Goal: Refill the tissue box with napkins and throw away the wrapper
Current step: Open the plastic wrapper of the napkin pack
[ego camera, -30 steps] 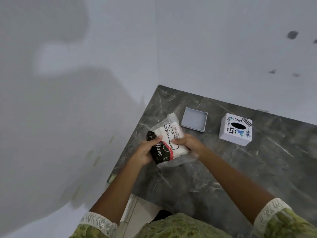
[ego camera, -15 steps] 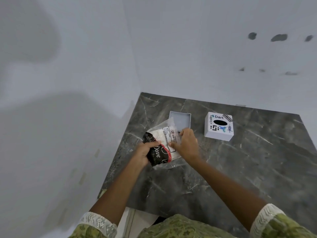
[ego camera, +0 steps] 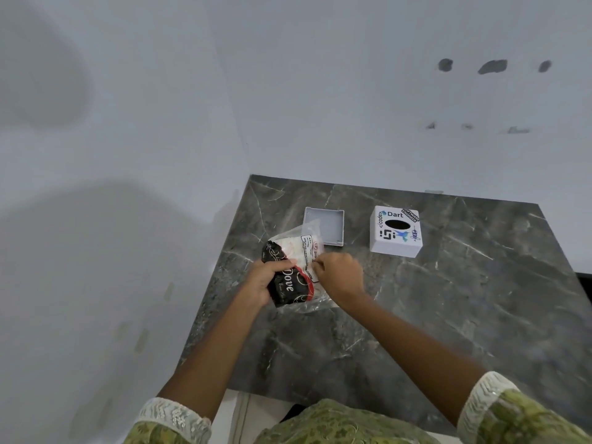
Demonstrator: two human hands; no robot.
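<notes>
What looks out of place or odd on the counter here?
The tissue box is apart from its base, which lies open and empty. Both hands hold the napkin pack. Nothing is spilled.

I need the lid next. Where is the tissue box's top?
In the head view, the white box top sits on the counter, right of the open tray, beyond the right hand.

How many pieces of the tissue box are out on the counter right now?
2. The shallow tray lies open side up behind the napkin pack; the cover with stickers stands to its right, apart from it. Nothing else seems hidden.
</notes>
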